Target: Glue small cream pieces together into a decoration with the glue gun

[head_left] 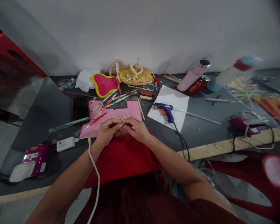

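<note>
Over a pink sheet (134,109), my left hand (107,130) and my right hand (138,128) meet fingertip to fingertip. Both pinch a small cluster of pale, bead-like pieces (122,118); the exact kind is too small to make out. Red cloth (128,155) hangs over the table edge below my wrists. Several wrapped sticks (104,101) lie across the sheet, beyond my left hand. A blue glue gun (166,111) rests on white paper (162,96) to the right of my right hand.
At the back stands a yellow basket (123,80) with pale strung pieces, beside a pink, yellow-edged pad (106,85). A pink flask (192,76) and a red can (199,84) are farther right. A white cable (96,174) crosses my left forearm from a charger (65,144).
</note>
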